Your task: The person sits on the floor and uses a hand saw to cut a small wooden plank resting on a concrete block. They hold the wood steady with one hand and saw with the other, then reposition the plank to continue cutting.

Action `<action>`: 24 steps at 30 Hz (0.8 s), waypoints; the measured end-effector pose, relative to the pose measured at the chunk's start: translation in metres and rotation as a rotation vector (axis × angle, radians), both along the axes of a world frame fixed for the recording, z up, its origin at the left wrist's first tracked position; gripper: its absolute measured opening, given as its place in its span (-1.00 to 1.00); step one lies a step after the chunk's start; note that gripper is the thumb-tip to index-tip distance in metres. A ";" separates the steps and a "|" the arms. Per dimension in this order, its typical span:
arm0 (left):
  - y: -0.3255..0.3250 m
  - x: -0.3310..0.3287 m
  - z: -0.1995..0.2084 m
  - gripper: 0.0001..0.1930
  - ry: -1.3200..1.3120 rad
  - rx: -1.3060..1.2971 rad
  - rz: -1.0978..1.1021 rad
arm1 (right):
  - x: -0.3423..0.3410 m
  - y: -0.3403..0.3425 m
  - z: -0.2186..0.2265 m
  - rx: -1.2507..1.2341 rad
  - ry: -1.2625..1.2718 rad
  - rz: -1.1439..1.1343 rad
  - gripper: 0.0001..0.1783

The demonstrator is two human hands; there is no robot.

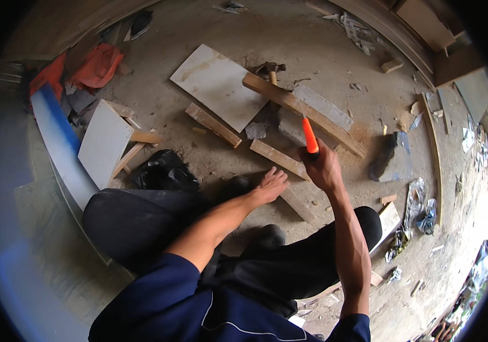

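In my right hand (322,165) is a tool with a bright orange and black handle (310,135), fingers wrapped round its black end. Its thin far end is too faint to name the tool's kind. The orange part overlaps a long wooden beam (278,93) in the picture; contact cannot be told. My left hand (272,184) is open, fingers spread, close to a short wooden piece (298,206) and below another one (272,154). A hammer (272,71) with a wooden handle lies beyond the beam.
A whitish board (215,85) and a wood strip (212,125) lie ahead. At left stand a wooden box-like piece (104,142) and a black plastic bag (167,171). Stone chunks (392,158) and crumpled foil (415,202) lie at right. My bent knees flank the work spot.
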State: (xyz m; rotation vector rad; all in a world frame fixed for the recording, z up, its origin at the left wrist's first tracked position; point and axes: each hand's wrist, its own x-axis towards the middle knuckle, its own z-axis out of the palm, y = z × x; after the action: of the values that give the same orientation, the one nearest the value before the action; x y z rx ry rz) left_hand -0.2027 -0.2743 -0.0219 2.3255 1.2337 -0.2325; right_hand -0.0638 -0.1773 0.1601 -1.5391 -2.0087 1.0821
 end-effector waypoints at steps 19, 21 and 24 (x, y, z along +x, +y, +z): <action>0.050 -0.092 0.011 -0.22 -0.077 0.299 0.102 | 0.015 0.006 -0.001 -0.044 -0.053 -0.026 -0.71; 0.050 -0.092 0.013 -0.17 -0.015 0.318 0.133 | 0.018 0.009 -0.005 -0.026 -0.067 -0.021 -0.72; 0.051 -0.068 0.025 -0.11 -0.099 0.340 0.146 | 0.022 0.007 -0.012 -0.017 -0.054 -0.009 -0.70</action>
State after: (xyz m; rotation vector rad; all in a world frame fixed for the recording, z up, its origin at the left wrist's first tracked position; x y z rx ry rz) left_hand -0.2709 -0.2237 0.0026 2.4752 1.4796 0.1530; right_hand -0.0415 -0.1707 0.1482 -1.6003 -2.0310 1.0676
